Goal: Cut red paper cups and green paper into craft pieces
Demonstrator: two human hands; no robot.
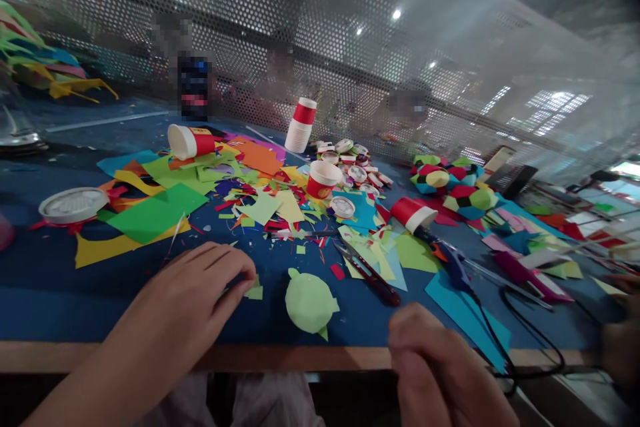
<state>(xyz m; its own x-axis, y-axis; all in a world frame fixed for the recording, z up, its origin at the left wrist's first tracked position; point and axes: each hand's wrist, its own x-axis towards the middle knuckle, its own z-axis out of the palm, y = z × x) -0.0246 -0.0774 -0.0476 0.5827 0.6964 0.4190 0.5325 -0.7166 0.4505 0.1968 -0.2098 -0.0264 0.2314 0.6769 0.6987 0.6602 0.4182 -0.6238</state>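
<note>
Your left hand (207, 280) is palm down over the near part of the table (50, 310). Its fingers are bent and its thumb tip lies close to the forefinger; you cannot tell whether these tips meet, and no held object shows. A small green scrap (255, 292) lies just beside these fingertips; contact cannot be confirmed.

Your right hand (430, 353) is at the near edge of the table. Its fingers are curled in together; their inner side is hidden, so you cannot tell whether they are clamped on anything.

Locate the cut-out (309, 303) between your two hands, apart from both. It lies near the table edge and consists of a pale green round body with small tabs around its rim.

The scissors (373, 277) lie just beyond your right hand, handles toward you. The pen (303, 235) lies crosswise beyond the cut-out. To the right, note the blue glue gun (453, 263), its black cord (487, 323) running toward you beside a blue sheet (467, 313).

Farther back, one cup (323, 181) stands upright among paper clippings, near a round lid (343, 207). The cup stack (301, 125) stands behind. At far left, a green sheet (160, 213) overlaps yellow paper (100, 248).
</note>
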